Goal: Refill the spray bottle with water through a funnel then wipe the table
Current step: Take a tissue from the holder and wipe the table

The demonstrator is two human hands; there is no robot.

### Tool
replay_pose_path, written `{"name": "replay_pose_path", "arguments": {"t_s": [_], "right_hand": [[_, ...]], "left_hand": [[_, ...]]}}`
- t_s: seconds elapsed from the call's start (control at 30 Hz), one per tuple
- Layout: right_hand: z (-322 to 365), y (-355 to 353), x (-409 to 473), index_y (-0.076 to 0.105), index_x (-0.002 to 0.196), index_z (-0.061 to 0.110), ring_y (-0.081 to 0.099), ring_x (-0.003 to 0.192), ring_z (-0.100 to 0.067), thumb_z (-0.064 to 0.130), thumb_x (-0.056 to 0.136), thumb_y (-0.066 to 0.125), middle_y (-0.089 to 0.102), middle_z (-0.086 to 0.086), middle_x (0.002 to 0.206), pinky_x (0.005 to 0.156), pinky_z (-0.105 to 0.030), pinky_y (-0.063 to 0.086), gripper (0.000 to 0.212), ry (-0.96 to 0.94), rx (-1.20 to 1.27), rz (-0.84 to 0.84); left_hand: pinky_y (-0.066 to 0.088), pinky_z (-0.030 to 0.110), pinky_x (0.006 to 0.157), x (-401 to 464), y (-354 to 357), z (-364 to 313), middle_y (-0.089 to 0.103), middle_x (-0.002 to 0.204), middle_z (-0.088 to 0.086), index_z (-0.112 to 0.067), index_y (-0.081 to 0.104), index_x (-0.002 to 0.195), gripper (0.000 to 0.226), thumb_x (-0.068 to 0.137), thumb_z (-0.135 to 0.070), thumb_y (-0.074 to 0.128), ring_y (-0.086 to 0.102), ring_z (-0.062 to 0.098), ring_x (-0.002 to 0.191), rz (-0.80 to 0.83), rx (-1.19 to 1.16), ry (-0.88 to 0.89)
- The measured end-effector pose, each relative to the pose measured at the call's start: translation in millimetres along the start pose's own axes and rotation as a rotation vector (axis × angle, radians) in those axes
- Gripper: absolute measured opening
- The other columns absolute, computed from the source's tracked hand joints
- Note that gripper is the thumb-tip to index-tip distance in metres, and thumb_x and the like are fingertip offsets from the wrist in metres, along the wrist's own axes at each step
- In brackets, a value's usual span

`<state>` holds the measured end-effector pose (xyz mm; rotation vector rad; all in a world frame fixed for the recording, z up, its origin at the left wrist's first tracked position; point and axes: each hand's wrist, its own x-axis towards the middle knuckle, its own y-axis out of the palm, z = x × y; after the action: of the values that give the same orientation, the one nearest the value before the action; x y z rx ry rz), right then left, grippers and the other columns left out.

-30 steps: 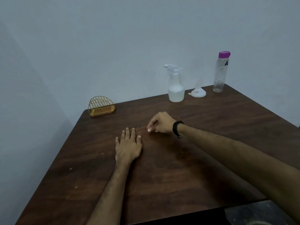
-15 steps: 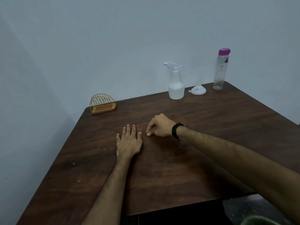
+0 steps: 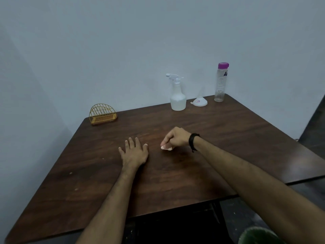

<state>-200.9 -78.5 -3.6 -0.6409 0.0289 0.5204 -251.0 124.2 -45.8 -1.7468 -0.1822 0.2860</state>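
Note:
A white spray bottle (image 3: 178, 99) stands at the far edge of the dark wooden table (image 3: 175, 184). Just right of it a white funnel (image 3: 200, 101) lies mouth down. A clear water bottle (image 3: 220, 83) with a purple cap stands in the far right corner. My left hand (image 3: 134, 153) lies flat on the table's middle, fingers straight. My right hand (image 3: 175, 139), with a black band on its wrist, is just to the right of it, fingers curled and tips on the wood. Something pale shows at those fingertips, perhaps only nails. Both hands are well short of the bottles.
A yellow wire holder (image 3: 102, 113) stands at the far left corner. The table backs onto a pale wall. A green bin rim (image 3: 256, 235) shows below the table's near right edge, over a dark floor.
My right hand has slid a little to the right, away from my left hand, fingertips still on the table. My left hand has stayed flat. The view has tilted slightly.

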Motion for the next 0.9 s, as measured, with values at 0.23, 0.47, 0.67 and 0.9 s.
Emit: {"name": "replay_pose_path", "arguments": {"t_s": [0.23,0.47,0.67,0.9], "right_hand": [[-38.0,-1.0,-48.1,0.067,0.109,0.003,0.069,0.095,-0.019,-0.001,0.089,0.067,0.07,-0.014,0.11,0.074,-0.021,0.058,0.02,0.067,1.065,-0.209],[-74.2,-18.9,-136.7,0.068,0.097,0.005,0.069,0.071,-0.013,-0.003,0.086,0.067,0.072,-0.01,0.087,0.07,-0.024,0.056,0.014,-0.035,1.013,-0.358],[-119.7,-43.8,-241.1,0.07,0.085,0.005,0.069,0.068,-0.01,-0.01,0.084,0.066,0.074,-0.003,0.079,0.057,-0.018,0.054,0.016,-0.128,0.829,-0.662],[-210.6,-66.0,-353.0,0.065,0.086,0.003,0.065,0.062,-0.008,-0.014,0.088,0.057,0.071,0.001,0.073,0.057,-0.019,0.054,0.02,-0.081,0.938,-0.87]], "left_hand": [[-0.004,0.061,0.119,-43.9,14.8,-50.0,-0.001,0.167,0.017,-0.013,0.009,0.16,0.07,0.103,-0.053,0.018,-0.004,0.038,0.153,0.015,-0.017,0.105],[-0.003,0.065,0.116,-107.7,40.4,-134.4,0.003,0.167,0.016,-0.012,0.014,0.159,0.072,0.102,-0.054,0.025,-0.002,0.035,0.154,0.031,-0.042,0.332],[0.004,0.059,0.12,-189.3,70.5,-213.1,0.018,0.163,0.021,-0.013,0.029,0.154,0.065,0.1,-0.049,0.034,0.008,0.035,0.153,-0.034,-0.101,0.607],[0.047,0.039,0.089,-286.7,147.4,-265.0,0.064,0.111,0.012,-0.009,0.068,0.111,0.038,0.078,-0.029,0.072,0.059,0.028,0.105,-0.388,-0.306,1.124]]}}
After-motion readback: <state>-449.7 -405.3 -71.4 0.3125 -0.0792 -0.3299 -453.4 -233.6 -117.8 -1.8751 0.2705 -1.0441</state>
